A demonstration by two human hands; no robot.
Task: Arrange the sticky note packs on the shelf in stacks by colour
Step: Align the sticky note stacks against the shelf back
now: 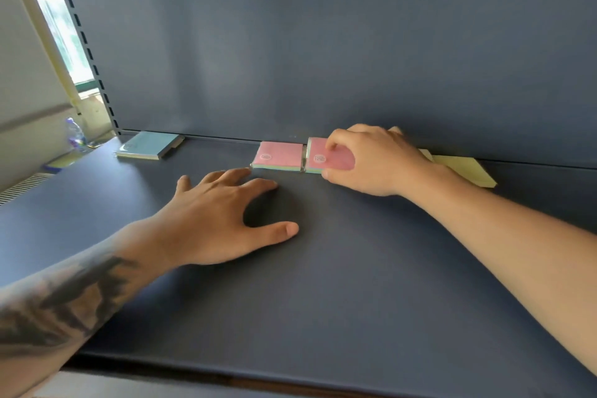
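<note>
Beyond the shelf (323,284), plastic bottle (75,135), window (61,26)

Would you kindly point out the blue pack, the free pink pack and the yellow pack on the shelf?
blue pack (147,144): head view, middle of its top face.
free pink pack (280,153): head view, middle of its pink top.
yellow pack (465,170): head view, its visible top right of the wrist.

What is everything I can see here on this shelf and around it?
Pink-topped sticky note packs: two, side by side near the shelf's back; the right one is gripped.
Blue pack: one, back left corner.
Yellow pack: one, far right, behind the right forearm.
Shelf: one, dark blue.
Plastic bottle: one, clear, beyond the shelf's left end.
Left hand: fingers spread over the shelf.
Right hand: holds a pink pack.
</note>
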